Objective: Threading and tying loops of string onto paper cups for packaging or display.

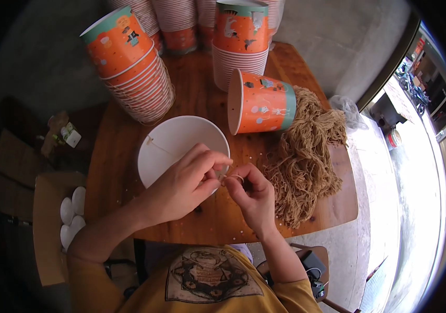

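An open white round tub point(152, 164) stands before me on the wooden table; only its inside shows, with a thin pale cord coming through its far left wall. Over its near right rim my left hand point(183, 182) is closed, thumb and fingers pinched together. Fingertips of my right hand point(254, 195) meet it there, pinching a small loop of thin cord point(237, 177). The fingers partly hide the cord. Beside my right hand lies a big tangled heap of tan cords point(306, 161). An orange paper bucket point(259, 101) with a teal band rests on its side against the heap.
Two stacks of orange paper buckets, a left stack point(129, 68) and a back stack point(241, 41), stand on the table point(202, 227). Cords hang along the left stack. More stacked buckets line the wall. Left of the table, a cardboard box point(48, 229) holds several white round pieces.
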{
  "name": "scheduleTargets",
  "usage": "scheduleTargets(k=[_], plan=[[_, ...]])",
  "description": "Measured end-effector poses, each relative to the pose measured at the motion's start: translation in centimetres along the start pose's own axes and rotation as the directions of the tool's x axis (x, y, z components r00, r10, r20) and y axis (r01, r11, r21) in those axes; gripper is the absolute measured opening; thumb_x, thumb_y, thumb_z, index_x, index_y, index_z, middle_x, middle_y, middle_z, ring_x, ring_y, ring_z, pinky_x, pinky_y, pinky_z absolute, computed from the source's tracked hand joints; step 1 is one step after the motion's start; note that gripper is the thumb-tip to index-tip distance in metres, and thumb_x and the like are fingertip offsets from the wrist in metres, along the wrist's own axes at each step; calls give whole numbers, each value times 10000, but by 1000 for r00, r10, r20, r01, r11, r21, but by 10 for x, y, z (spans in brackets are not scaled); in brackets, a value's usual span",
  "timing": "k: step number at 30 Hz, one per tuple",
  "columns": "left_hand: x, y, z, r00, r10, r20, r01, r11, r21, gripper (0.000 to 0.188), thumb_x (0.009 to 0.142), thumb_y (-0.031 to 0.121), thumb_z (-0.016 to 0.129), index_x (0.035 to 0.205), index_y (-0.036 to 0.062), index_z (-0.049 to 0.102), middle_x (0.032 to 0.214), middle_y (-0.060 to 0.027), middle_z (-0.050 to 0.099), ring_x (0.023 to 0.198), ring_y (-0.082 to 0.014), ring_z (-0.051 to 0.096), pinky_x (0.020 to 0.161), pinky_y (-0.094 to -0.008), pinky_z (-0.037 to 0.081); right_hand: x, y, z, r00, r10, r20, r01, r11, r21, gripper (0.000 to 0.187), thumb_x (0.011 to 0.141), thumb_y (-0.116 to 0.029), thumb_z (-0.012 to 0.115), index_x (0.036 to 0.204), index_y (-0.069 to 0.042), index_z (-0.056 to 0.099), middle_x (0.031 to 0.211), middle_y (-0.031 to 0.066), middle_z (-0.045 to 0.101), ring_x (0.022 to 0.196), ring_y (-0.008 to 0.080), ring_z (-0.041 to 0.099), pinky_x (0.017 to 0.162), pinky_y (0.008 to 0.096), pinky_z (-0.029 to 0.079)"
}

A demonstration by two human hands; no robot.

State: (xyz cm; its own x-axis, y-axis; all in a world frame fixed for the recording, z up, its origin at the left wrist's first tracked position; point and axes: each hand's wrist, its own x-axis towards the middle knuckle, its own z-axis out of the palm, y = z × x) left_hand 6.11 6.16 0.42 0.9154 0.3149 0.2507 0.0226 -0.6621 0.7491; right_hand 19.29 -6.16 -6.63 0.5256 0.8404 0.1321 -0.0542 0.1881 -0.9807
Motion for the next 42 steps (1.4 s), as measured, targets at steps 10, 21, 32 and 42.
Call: scheduleTargets(k=[10,21,32,42], plan=[[2,1,1,1000,9,-20,-7,997,83,125,847,-18,627,922,13,532,986,-103,507,832,-247,609,709,-345,517,-3,-5,0,981,-191,20,191,966,-173,99,869,-62,701,905,-25,617,754,-19,548,642,42,475,566,207,409],[-5,9,-1,989,72,-128,-34,961,276,362,824,-82,597,1154,65,568,1004,-98,523,856,-238,600,688,-336,505,-6,-3,1,999,-29,-34,28,999,-44,72,904,-62,670,912,-48,600,725,-87,503,648,-7,406,574,164,320],[-12,1,18,978,51,-203,-24,991,135,190,858,-41,631,1031,32,602,943,-99,589,809,-248,628,678,-335,513,-4,-6,8,967,-255,-24,236,923,-305,85,864,-26,692,871,-25,607,736,-37,556,626,23,466,562,181,386],[-11,-4,19,972,-5,-234,1,1000,-20,127,846,-53,607,940,23,567,874,-92,595,811,-241,630,700,-340,510,-6,-3,8,886,-461,49,423,761,-492,169,797,-28,760,910,-57,638,760,58,573,576,158,564,485,282,459]])
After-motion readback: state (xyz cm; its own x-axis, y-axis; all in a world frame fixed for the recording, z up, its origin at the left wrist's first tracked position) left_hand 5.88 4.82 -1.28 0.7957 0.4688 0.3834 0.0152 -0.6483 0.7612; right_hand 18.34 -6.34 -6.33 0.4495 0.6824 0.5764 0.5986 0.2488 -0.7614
